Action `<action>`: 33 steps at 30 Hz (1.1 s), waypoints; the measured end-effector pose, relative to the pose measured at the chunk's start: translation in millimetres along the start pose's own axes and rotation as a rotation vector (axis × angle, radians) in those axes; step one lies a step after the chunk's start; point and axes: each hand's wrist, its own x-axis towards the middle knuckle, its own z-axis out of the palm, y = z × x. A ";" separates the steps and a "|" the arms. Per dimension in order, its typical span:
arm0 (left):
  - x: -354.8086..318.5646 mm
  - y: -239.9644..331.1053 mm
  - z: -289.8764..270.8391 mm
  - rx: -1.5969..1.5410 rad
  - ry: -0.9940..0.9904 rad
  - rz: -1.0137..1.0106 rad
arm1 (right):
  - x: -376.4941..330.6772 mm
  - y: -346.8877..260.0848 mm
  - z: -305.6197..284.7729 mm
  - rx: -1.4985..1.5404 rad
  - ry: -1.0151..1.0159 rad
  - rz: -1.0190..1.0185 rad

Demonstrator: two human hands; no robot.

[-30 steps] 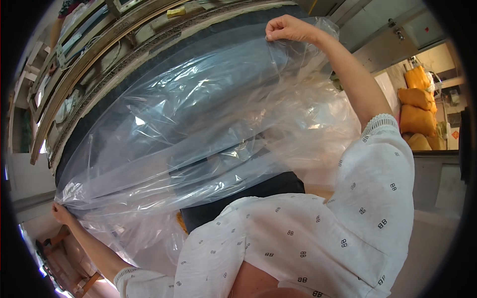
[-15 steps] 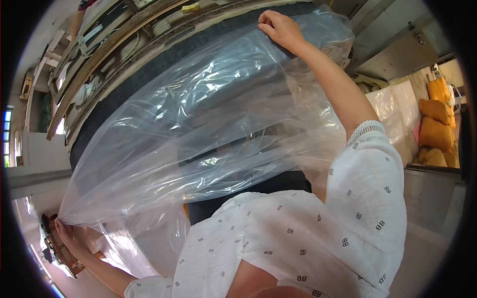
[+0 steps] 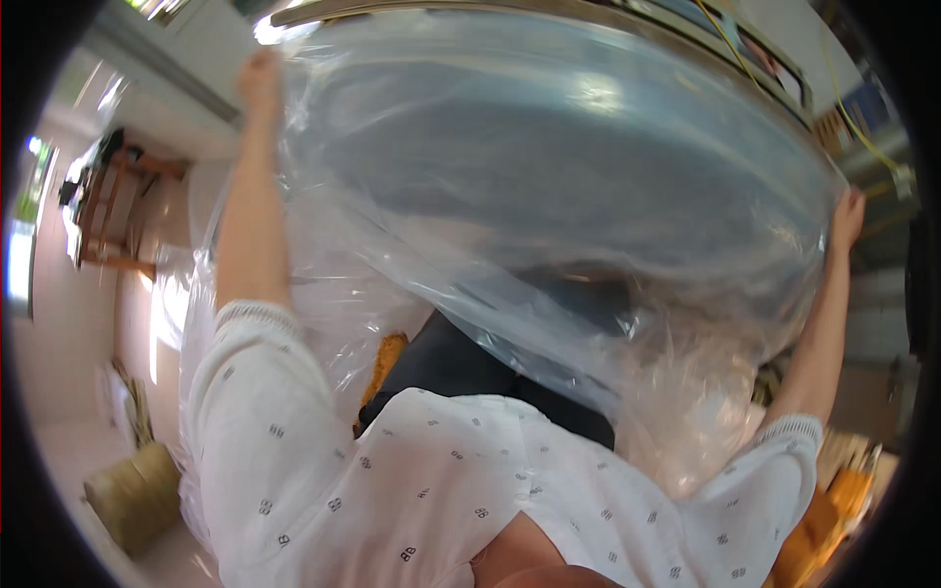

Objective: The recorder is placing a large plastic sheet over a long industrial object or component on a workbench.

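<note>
**Clear plastic sheet held overhead, both corners gripped**

Workshop interior, viewed steeply upward: shelving [image 3: 745,49] runs along the top, above the clear plastic sheet [image 3: 549,196], and a yellow cord [image 3: 853,118] hangs at its upper right.

The sheet is spread wide and fills most of the view, billowing between the two raised arms. The left hand [image 3: 260,83] has its fingers clenched on the sheet's upper left edge; the right hand [image 3: 846,218] grips its right edge likewise.

Judgement: the film is very light, limp and slippery, prone to crumpling, ballooning and tearing if snagged. Best hold is at bunched edges or corners, as now.

Below the sheet sit a dark object [image 3: 461,363] and something orange [image 3: 384,363]. Left of the sheet, a wooden frame [image 3: 108,211] stands well apart; a straw-coloured roll [image 3: 132,495] lies lower left. The shelving edge and cord are the likeliest snag points.
</note>
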 end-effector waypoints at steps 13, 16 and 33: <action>-29.7 -5.2 90.0 -0.291 -0.092 -0.302 | -50.2 51.0 66.5 0.087 -0.113 0.227; -28.3 -6.4 91.4 -0.219 -0.137 -0.271 | -47.7 47.6 72.8 0.030 -0.109 0.247; -10.9 -42.9 80.2 -0.793 -0.006 -0.630 | -32.9 13.5 76.2 0.041 -0.041 0.395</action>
